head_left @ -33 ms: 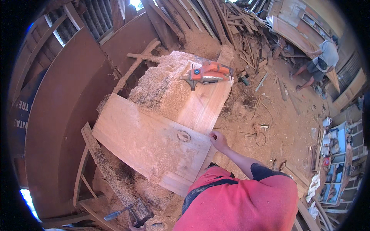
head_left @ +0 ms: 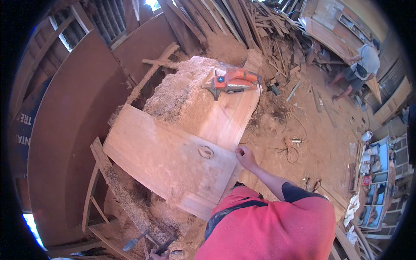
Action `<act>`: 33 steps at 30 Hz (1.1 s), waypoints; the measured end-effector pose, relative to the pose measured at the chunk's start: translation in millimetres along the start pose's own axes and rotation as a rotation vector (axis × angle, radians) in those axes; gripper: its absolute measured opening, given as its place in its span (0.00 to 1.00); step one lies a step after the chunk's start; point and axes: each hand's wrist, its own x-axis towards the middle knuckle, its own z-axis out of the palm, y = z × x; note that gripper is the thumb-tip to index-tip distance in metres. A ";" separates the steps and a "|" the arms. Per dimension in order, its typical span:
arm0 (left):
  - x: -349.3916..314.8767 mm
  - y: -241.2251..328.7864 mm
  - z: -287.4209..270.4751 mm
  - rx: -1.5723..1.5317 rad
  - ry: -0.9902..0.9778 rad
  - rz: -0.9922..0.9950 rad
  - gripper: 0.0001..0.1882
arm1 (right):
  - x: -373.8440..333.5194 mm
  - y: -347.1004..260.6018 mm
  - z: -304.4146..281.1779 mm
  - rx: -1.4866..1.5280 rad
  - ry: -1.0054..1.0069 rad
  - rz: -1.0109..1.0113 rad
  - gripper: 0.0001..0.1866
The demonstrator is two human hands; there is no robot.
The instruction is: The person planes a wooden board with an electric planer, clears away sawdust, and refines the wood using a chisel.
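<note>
A wide pale wooden board [head_left: 173, 158], dusted with shavings, lies before me with a dark knot ring near its right end. At its right corner my right hand [head_left: 246, 158] is closed, fingers curled at the edge. Low in the picture, partly cut off, my left hand [head_left: 159, 255] grips a dark elongated tool [head_left: 167, 246] whose kind I cannot make out. Beside it lies a tool with a blue-grey handle [head_left: 130, 245]. An orange electric planer [head_left: 236, 80] rests on a second board [head_left: 227, 117] beyond the first.
A heap of shavings [head_left: 177, 93] covers the work area's far side. Large brown panels [head_left: 73, 143] stand at left. Scrap wood [head_left: 277, 39] is piled at the back. A cable [head_left: 299, 123] lies on the floor. A co-worker [head_left: 366, 63] bends over at far right, near shelves [head_left: 379, 184].
My left hand and the dark tool have shifted slightly up and to the right. The right hand stays at the board's corner; the planer has not moved.
</note>
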 end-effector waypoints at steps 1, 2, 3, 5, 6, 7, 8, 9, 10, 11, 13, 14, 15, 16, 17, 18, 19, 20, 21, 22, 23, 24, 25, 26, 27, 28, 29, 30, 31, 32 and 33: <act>-9.2 -12.6 5.5 -0.112 -0.097 -0.149 0.20 | 0.9 1.3 0.3 0.038 0.031 -0.006 0.11; -14.7 -25.1 6.1 -0.228 -0.186 -0.311 0.20 | 2.4 4.1 1.2 0.076 0.062 -0.014 0.12; -20.2 -37.1 8.1 -0.333 -0.254 -0.465 0.19 | 2.8 7.1 1.2 0.074 0.062 -0.015 0.12; -25.4 -61.0 6.9 -0.505 -0.330 -0.716 0.18 | -1.8 18.8 -0.3 0.058 0.062 -0.025 0.11; -25.6 -72.3 7.4 -0.578 -0.353 -0.832 0.18 | -2.0 24.2 -3.0 0.054 0.054 -0.025 0.11; -25.9 -80.7 8.6 -0.621 -0.367 -0.921 0.17 | -1.2 30.3 -7.2 0.006 0.053 -0.016 0.10; -26.0 -87.2 7.8 -0.648 -0.378 -0.991 0.17 | -5.8 38.6 -8.8 -0.036 0.043 0.002 0.10; -23.9 -93.9 6.4 -0.671 -0.384 -1.043 0.16 | -9.9 44.0 -11.4 -0.050 0.058 0.006 0.10; -23.4 -99.3 9.9 -0.691 -0.399 -1.101 0.16 | -8.6 49.1 -17.7 -0.066 0.078 0.000 0.09; -21.3 -102.8 13.1 -0.700 -0.410 -1.123 0.16 | -11.0 51.9 -22.4 -0.056 0.062 0.026 0.09; -18.4 -110.7 17.1 -0.740 -0.433 -1.145 0.16 | -8.4 51.9 -23.9 -0.041 0.013 0.021 0.09; -17.7 -114.1 21.9 -0.721 -0.435 -1.135 0.16 | -10.5 55.4 -26.7 -0.062 0.023 0.051 0.09; -16.5 -117.2 25.5 -0.667 -0.428 -1.074 0.16 | -11.9 57.0 -27.8 -0.085 0.035 0.078 0.10; -16.3 -121.4 25.7 -0.676 -0.413 -1.084 0.16 | -12.1 57.1 -28.8 -0.091 0.019 0.071 0.10; -16.1 -125.4 23.1 -0.704 -0.359 -1.057 0.16 | -11.9 56.6 -28.3 -0.128 -0.003 0.064 0.10; -21.5 -126.4 29.5 -0.713 -0.318 -1.034 0.17 | -13.0 60.3 -34.0 -0.174 -0.009 0.067 0.10; -27.5 -126.8 33.2 -0.708 -0.315 -1.045 0.17 | -13.7 63.4 -36.6 -0.185 -0.011 0.068 0.10; -33.2 -126.0 33.2 -0.702 -0.262 -0.967 0.19 | -13.9 66.3 -37.1 -0.198 -0.031 0.053 0.10; -46.3 -123.8 30.3 -0.700 -0.206 -0.894 0.21 | -11.1 66.3 -37.5 -0.214 -0.055 0.031 0.10; -58.1 -125.4 25.2 -0.713 -0.239 -0.818 0.28 | -6.3 62.7 -36.6 -0.221 -0.067 0.022 0.10; -64.9 -127.8 19.7 -0.720 -0.225 -0.827 0.28 | -0.3 60.4 -35.8 -0.258 -0.120 -0.037 0.10; -72.0 -129.7 14.6 -0.641 -0.269 -0.751 0.30 | 7.2 58.5 -36.2 -0.295 -0.174 -0.095 0.10; -84.0 -125.0 11.1 -0.559 -0.316 -0.682 0.33 | 16.8 58.0 -39.9 -0.307 -0.186 -0.104 0.10; -143.2 -76.0 26.1 -0.405 -0.094 -0.623 0.36 | 24.7 69.9 -57.2 -0.335 -0.135 -0.163 0.10; -151.2 -83.4 21.4 -0.418 -0.072 -0.633 0.36 | 41.5 68.5 -56.7 -0.319 -0.124 -0.247 0.10; -160.1 -90.6 22.5 -0.262 -0.051 -0.444 0.35 | 61.6 63.7 -61.2 -0.316 -0.104 -0.269 0.11; -165.0 -100.2 19.5 -0.104 -0.019 -0.257 0.35 | 86.3 47.1 -63.3 -0.305 -0.091 -0.293 0.12; -192.2 -93.4 27.4 -0.111 -0.035 -0.176 0.34 | 113.8 45.0 -73.8 -0.360 0.019 -0.343 0.14; -216.4 -96.7 34.5 -0.108 -0.023 -0.182 0.34 | 144.6 42.4 -85.1 -0.408 0.126 -0.393 0.17; -238.0 -101.6 40.1 0.049 -0.057 -0.091 0.35 | 177.1 36.4 -99.0 -0.423 0.169 -0.446 0.20; -260.8 -105.8 44.3 0.207 -0.092 -0.001 0.36 | 208.4 25.3 -111.8 -0.436 0.212 -0.499 0.22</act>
